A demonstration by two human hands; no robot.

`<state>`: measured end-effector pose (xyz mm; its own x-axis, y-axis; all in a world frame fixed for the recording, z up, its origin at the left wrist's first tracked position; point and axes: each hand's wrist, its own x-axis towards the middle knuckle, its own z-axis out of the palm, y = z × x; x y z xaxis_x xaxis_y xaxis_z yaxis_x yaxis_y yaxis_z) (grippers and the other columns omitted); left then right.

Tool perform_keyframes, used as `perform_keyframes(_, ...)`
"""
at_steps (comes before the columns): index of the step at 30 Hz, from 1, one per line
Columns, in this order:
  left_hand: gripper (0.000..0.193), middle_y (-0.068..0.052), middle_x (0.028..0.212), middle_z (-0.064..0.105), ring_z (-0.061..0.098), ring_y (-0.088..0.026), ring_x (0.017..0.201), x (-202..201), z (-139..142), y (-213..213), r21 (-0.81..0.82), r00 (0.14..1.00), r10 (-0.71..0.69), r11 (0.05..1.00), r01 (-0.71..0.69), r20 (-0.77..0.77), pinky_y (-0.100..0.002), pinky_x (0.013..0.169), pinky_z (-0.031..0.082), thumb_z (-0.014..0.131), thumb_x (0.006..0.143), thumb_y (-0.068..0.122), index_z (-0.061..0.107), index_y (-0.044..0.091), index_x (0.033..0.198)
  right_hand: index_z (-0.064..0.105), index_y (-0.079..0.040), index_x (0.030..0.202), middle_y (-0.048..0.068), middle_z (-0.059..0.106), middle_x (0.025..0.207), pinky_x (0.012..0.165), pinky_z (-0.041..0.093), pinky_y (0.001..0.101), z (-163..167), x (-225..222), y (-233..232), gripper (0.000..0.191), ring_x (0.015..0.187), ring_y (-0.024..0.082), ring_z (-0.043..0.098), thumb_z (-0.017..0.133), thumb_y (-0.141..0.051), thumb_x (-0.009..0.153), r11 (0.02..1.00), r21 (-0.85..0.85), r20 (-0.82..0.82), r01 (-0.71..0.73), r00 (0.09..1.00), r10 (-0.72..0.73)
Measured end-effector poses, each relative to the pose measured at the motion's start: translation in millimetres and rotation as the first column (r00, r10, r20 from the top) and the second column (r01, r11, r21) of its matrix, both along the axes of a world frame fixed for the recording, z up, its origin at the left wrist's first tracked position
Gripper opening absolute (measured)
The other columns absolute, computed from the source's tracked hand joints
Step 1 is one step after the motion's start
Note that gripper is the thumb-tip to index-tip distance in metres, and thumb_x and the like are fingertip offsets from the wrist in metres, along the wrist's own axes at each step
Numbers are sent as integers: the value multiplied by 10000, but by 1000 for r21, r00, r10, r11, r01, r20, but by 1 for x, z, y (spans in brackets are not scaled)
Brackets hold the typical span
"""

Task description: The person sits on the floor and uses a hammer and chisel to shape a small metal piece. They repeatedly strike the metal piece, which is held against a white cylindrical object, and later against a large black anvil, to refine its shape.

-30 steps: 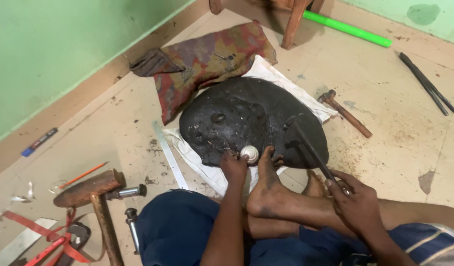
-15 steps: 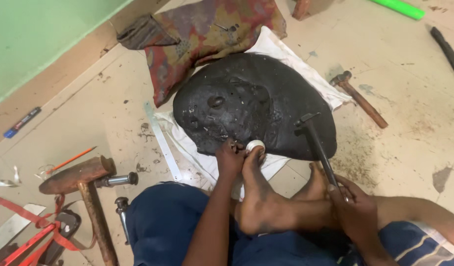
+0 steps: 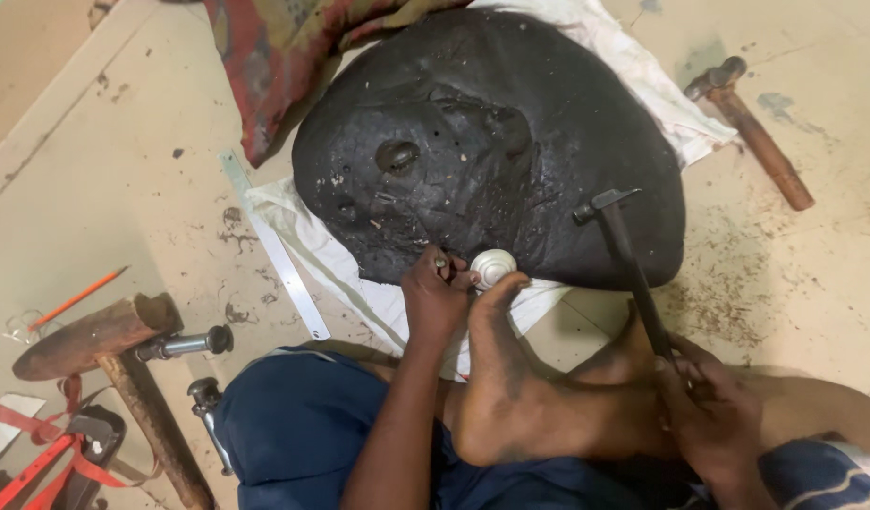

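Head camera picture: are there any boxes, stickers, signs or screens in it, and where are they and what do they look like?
None: no package, label, sign or screen shows.
The floor holds tools, cloths and a big black lumpy block.
The left hand holds a small punch by a round silvery piece.
The right hand grips a thin dark hammer.

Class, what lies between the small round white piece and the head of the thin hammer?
Only the black block's bare surface lies between white piece and hammer head, seen in the head view.
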<state>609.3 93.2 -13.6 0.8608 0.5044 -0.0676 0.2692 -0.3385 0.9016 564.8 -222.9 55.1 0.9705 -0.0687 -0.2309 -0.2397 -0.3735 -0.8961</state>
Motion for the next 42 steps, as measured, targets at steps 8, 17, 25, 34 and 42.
perform_keyframes(8, 376, -116, 913, 622, 603, -124, 755, -2, 7, 5, -432, 970, 225, 868, -243, -94, -279, 676, 524, 820, 847, 46, 513, 31, 1064, 680, -70, 1352, 85, 721, 725, 418, 436, 289, 20, 11, -8, 431, 487, 117, 554, 716, -109, 925, 958, -278, -389, -64, 920, -52)
perform_keyframes(17, 199, -124, 987, 717, 650, -131, 843, -12, 17, 7, -451, 991, 127, 887, -98, 35, -251, 750, 522, 703, 916, -33, 755, -73, 1104, 638, -101, 1439, 84, 634, 715, 380, 383, 326, 31, 38, -19, 510, 456, 162, 483, 658, -146, 931, 998, -33, -642, -47, 767, 15)
perform_keyframes(25, 180, -86, 952, 785, 702, -84, 842, 14, -6, -12, -691, 975, 202, 718, -81, 96, -230, 772, 563, 752, 904, -8, 752, -60, 1076, 618, -50, 1408, 100, 588, 606, 387, 383, 320, 45, 67, 1, 434, 424, 178, 491, 613, -161, 989, 958, -58, -697, -281, 698, 162)
perform_keyframes(34, 173, -96, 896, 799, 711, -86, 784, 18, -11, -13, -530, 984, 145, 845, -68, 104, -236, 724, 576, 785, 885, 26, 773, -43, 1043, 578, -114, 1560, 74, 589, 624, 404, 429, 322, 87, 73, -2, 560, 487, 138, 487, 619, -131, 1002, 787, -322, -507, -526, 798, 326)
perform_keyframes(42, 153, -84, 883, 803, 732, -72, 778, 20, -9, -15, -577, 976, 160, 815, -47, 146, -231, 713, 588, 785, 875, 44, 771, -39, 1003, 504, -254, 1541, 83, 691, 651, 528, 533, 342, 138, 81, 48, 597, 542, 178, 653, 687, -257, 973, 391, -669, -417, -632, 755, 506)
